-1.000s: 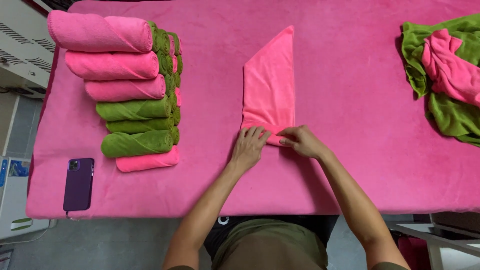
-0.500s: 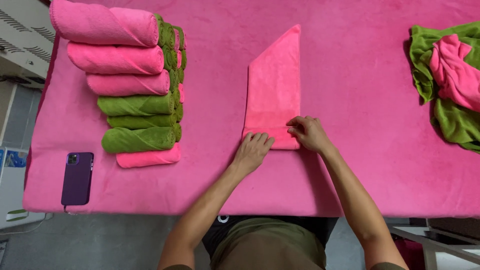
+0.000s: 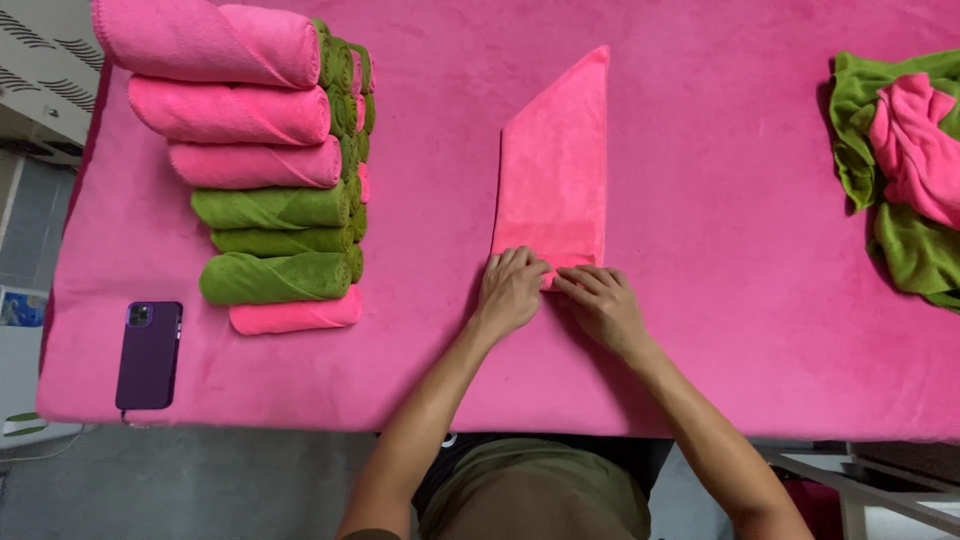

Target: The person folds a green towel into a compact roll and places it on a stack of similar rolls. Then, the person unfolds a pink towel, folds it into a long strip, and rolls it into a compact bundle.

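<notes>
A pink towel [image 3: 556, 165] lies folded into a long strip with a pointed far end, in the middle of the pink-covered table [image 3: 700, 330]. Its near end is rolled up a little. My left hand [image 3: 510, 290] and my right hand [image 3: 598, 303] sit side by side on that near rolled edge, fingers curled over it and pressing it down.
Rolled pink and green towels [image 3: 265, 165] are stacked in rows at the left. A purple phone [image 3: 149, 354] lies at the near left corner. A loose heap of green and pink towels [image 3: 905, 170] sits at the right edge.
The near end of the towel has been rolled a bit further away from me, and both hands moved with it. My right hand came closer to my left.
</notes>
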